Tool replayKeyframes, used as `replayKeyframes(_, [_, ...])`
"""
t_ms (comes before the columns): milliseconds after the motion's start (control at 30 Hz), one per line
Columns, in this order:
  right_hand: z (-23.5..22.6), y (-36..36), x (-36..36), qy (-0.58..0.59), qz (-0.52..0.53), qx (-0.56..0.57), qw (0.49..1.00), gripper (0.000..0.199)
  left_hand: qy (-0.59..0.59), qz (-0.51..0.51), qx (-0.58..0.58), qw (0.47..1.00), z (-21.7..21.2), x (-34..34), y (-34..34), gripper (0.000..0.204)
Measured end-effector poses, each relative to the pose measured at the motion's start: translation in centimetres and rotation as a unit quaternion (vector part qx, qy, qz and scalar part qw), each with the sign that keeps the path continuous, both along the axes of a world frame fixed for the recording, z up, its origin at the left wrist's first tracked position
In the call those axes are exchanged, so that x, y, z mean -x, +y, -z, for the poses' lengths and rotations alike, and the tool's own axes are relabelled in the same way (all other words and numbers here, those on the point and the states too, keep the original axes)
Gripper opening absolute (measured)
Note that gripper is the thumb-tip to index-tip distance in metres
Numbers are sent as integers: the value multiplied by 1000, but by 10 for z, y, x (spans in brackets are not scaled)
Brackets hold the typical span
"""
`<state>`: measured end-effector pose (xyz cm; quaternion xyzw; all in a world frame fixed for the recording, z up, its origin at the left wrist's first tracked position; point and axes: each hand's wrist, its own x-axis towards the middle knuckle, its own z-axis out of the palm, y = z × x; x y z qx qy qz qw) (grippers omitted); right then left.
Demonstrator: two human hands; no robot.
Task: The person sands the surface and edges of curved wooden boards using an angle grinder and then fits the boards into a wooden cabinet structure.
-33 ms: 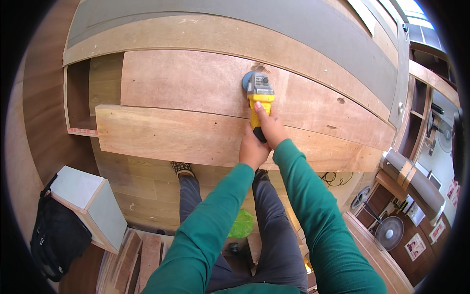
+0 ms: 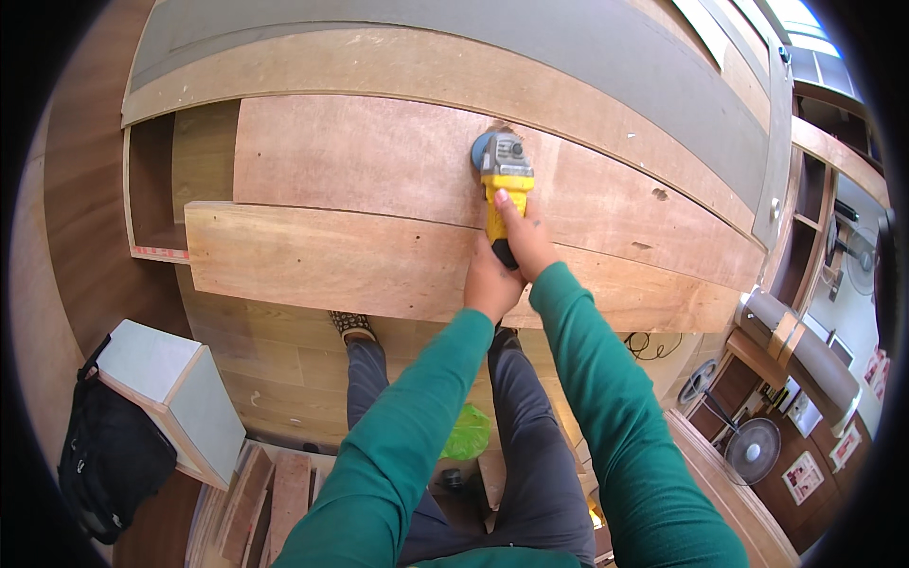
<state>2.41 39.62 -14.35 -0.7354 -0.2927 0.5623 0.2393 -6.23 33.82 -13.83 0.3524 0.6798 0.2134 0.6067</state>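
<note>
Sander point(image 2: 508, 183) on upper board point(image 2: 350, 156), long axis roughly fore-aft, head pointing away from person, blue disc point(image 2: 481, 151) left. Left hand point(image 2: 492, 287) and right hand point(image 2: 530, 239): grip closed around its body.

Room: bright and fairly even, colours clear.
Window point(image 2: 803, 21): at 2 o'clock, burnt out to white with a blue edge.
Upper board point(image 2: 360, 151): soft pale sheen toward 12 o'clock, grain readable.
Cabinet recess point(image 2: 151, 175): in deep shade at 10 o'clock.
Legs point(image 2: 530, 454): dim gap between them at 6 o'clock.
Yellow power tool point(image 2: 508, 182): outline clear, fine detail soft.
Fan point(image 2: 755, 450): slightly soft at 4 o'clock.
Fisheye rim: black at 3 and 9 o'clock, straight edges bowed.
</note>
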Motion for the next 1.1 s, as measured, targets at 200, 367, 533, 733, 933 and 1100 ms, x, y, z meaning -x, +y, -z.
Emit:
replayKeyframes(200, [4, 11, -6, -22, 1, 19, 1000, 59, -13, 3, 13, 1000, 3, -5, 13, 74])
replayKeyframes(367, [7, -15, -11, -7, 27, 9, 1000, 59, -9, -22, 0, 1000, -4, -10, -13, 66])
replayKeyframes(533, [2, 20, -6, -25, 20, 10, 999, 60, -34, 2, 13, 999, 11, -4, 18, 77])
replayKeyframes(733, [-9, -19, -2, -13, 11, 16, 1000, 51, -31, 11, 32, 999, 8, -2, -24, 76])
replayKeyframes(933, [-31, -62, -2, 56, 50, 63, 995, 45, -1, -11, -16, 1000, -16, 1, -77, 80])
replayKeyframes(1100, [-49, -68, 16, -10, 48, 55, 997, 53, -24, -11, -28, 999, -25, 5, -104, 79])
